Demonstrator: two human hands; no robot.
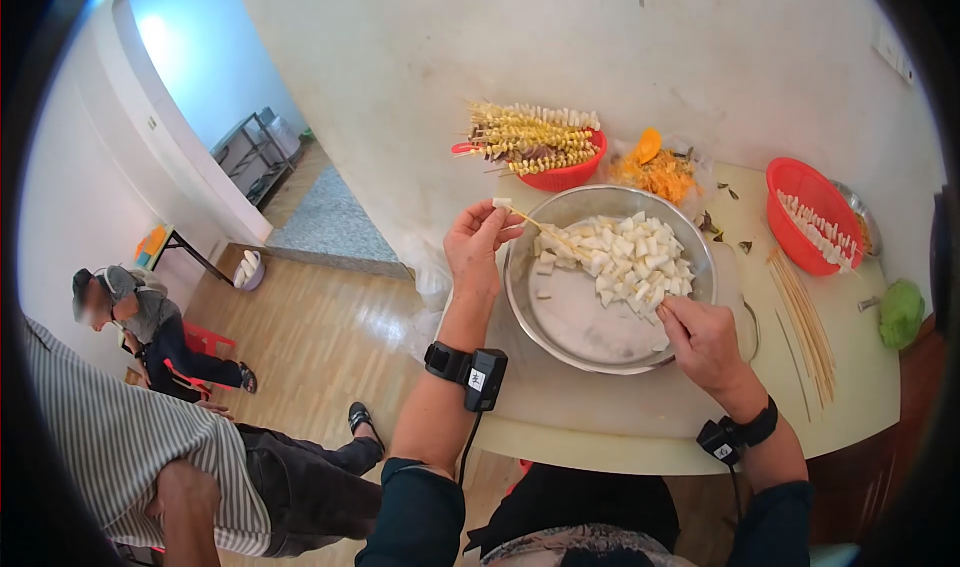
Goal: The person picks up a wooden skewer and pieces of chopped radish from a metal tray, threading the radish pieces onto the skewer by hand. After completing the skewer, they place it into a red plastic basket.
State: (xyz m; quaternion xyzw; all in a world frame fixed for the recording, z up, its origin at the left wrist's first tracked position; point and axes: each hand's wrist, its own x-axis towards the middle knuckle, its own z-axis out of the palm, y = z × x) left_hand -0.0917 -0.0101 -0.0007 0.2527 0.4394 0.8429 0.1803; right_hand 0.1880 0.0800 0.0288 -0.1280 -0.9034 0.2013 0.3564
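Observation:
My left hand point(478, 239) pinches a white cube point(502, 203) at the end of a thin wooden skewer point(545, 229), over the left rim of a wide metal basin point(570, 350). The skewer slants down to the right, above a heap of white cubes point(640, 257) in the basin. My right hand point(703, 335) is at the basin's lower right rim, its fingers closed in a pinch; what is between them is too small to make out.
A red basket point(568, 175) of filled skewers stands behind the basin, beside orange peelings point(660, 175). At right are another red basket point(800, 229), bare skewers point(803, 322) and a green bag point(901, 315). Two people point(150, 447) point(150, 317) are at left.

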